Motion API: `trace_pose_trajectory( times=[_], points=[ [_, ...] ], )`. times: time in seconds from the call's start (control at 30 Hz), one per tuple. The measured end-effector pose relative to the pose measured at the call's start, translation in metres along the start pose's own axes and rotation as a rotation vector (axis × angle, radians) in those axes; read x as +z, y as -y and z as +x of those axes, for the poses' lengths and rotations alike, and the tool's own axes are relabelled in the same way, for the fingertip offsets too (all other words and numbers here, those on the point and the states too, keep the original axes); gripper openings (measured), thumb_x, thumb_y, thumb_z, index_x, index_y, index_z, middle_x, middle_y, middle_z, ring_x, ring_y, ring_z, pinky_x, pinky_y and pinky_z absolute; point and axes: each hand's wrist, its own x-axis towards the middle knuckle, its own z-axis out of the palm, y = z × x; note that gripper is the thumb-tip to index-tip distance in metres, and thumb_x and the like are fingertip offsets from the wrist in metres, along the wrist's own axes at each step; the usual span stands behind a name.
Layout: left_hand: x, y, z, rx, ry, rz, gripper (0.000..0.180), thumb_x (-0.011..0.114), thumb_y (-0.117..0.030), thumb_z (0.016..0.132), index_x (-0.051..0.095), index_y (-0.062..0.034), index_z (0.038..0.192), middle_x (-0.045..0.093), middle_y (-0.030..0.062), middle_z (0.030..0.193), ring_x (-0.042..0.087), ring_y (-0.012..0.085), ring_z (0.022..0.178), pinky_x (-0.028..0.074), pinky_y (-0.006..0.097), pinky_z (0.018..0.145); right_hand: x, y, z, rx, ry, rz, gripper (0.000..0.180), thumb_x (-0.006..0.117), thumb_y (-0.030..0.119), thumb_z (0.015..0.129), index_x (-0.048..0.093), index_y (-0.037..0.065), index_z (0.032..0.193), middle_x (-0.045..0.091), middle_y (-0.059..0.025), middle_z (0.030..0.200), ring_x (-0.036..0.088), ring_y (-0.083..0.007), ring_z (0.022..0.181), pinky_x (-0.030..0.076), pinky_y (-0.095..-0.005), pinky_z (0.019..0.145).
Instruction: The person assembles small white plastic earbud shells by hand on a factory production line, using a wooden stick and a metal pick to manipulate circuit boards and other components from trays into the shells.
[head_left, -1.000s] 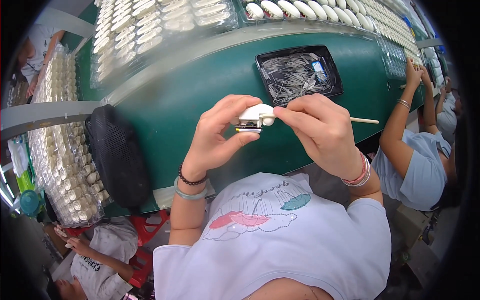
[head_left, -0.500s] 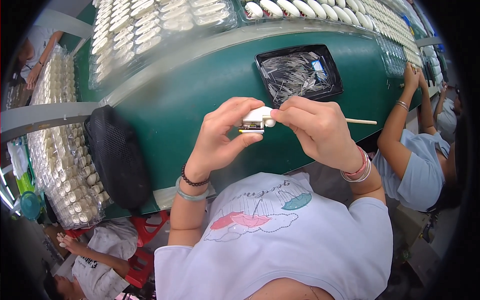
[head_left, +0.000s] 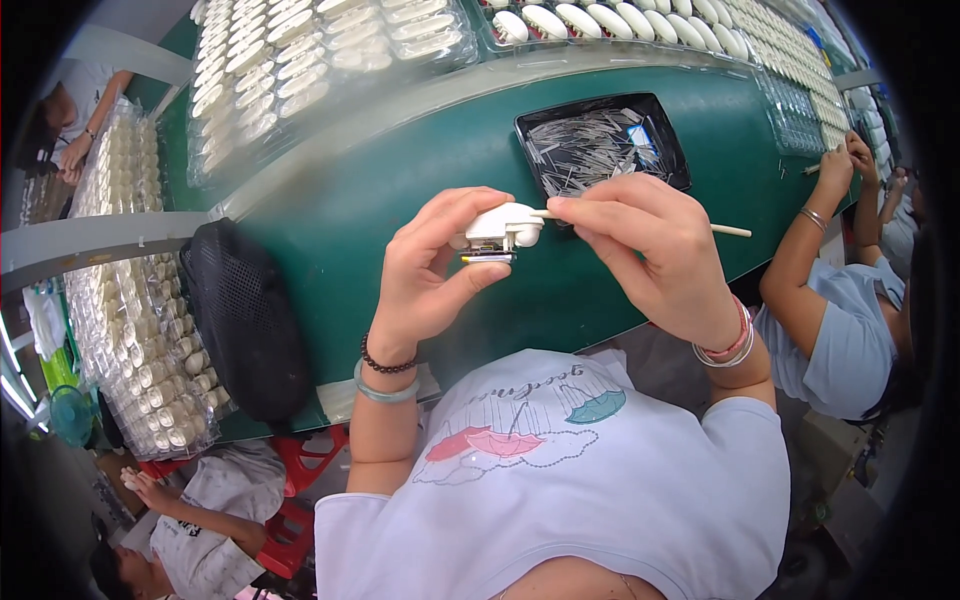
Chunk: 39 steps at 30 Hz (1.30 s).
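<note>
Above the green table I hold a small white plastic housing (head_left: pixel 503 222) with a rounded top, tilted a little. Along its open lower side a dark circuit board and a silvery strip show. My left hand (head_left: pixel 420 270) is closed round it from the left, thumb underneath and fingers over the top. A thin cream-coloured stick (head_left: pixel 732 231) runs through my right hand (head_left: pixel 650 240), pinched between thumb and fingers near its left end. That end meets the housing's right side; whether it goes inside, I cannot tell. The stick's other end sticks out to the right.
Beyond my hands sits a black tray (head_left: pixel 535 165) of thin metal strips. A black mesh bag (head_left: pixel 240 320) lies at the left. Clear plastic trays of white parts (head_left: pixel 330 50) line the back. Co-workers sit to the right and left; one co-worker's hands (head_left: pixel 850 160) are at the right edge.
My left hand and the housing have shifted slightly left, my right hand slightly right. The gap between them has widened, and a short length of stick now shows beside the housing.
</note>
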Motion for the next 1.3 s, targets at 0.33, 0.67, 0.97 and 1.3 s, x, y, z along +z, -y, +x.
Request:
trace_pose_trajectory(
  times=[0.33,0.67,0.97,1.3],
  points=[
    [0.004,-0.003,0.0,-0.009,0.019,-0.018,0.053,0.073,-0.012,0.073,0.052,0.0079,0.116,0.054,0.0165,0.112,0.056,0.0197,0.1,0.048,0.029,0.082,0.007,0.003,-0.004,-0.207,-0.128,-0.297,0.024,0.063,0.001,0.063,0.067,0.006,0.086,0.056,-0.0022,0.069,0.053,-0.0151,0.058,0.043,-0.0267,0.046],
    [0.003,-0.002,0.0,-0.02,0.066,0.084,0.051,0.072,-0.009,0.074,0.051,0.0081,0.117,0.054,0.0153,0.112,0.055,0.0181,0.1,0.048,0.027,0.082,0.002,0.008,-0.002,-0.146,0.039,-0.296,0.024,0.063,-0.003,0.066,0.065,0.003,0.089,0.058,-0.0061,0.073,0.058,-0.0186,0.059,0.046,-0.028,0.048],
    [0.006,0.005,0.001,-0.064,0.059,0.128,0.048,0.072,-0.008,0.075,0.052,0.0069,0.116,0.053,0.0126,0.112,0.055,0.0163,0.098,0.047,0.026,0.082,0.009,-0.005,-0.002,-0.007,0.125,-0.136,0.023,0.06,-0.005,0.072,0.064,0.003,0.093,0.061,-0.0087,0.079,0.062,-0.0228,0.064,0.048,-0.0293,0.052],
    [0.012,-0.002,-0.001,-0.096,-0.054,-0.275,0.051,0.071,-0.005,0.073,0.05,0.006,0.119,0.052,0.0111,0.114,0.052,0.0172,0.103,0.043,0.028,0.088,0.023,-0.015,-0.005,0.219,0.03,0.581,0.041,0.065,0.0,0.076,0.061,0.011,0.116,0.048,0.0028,0.077,0.029,-0.0013,0.051,0.026,-0.0179,0.046]
  ],
)
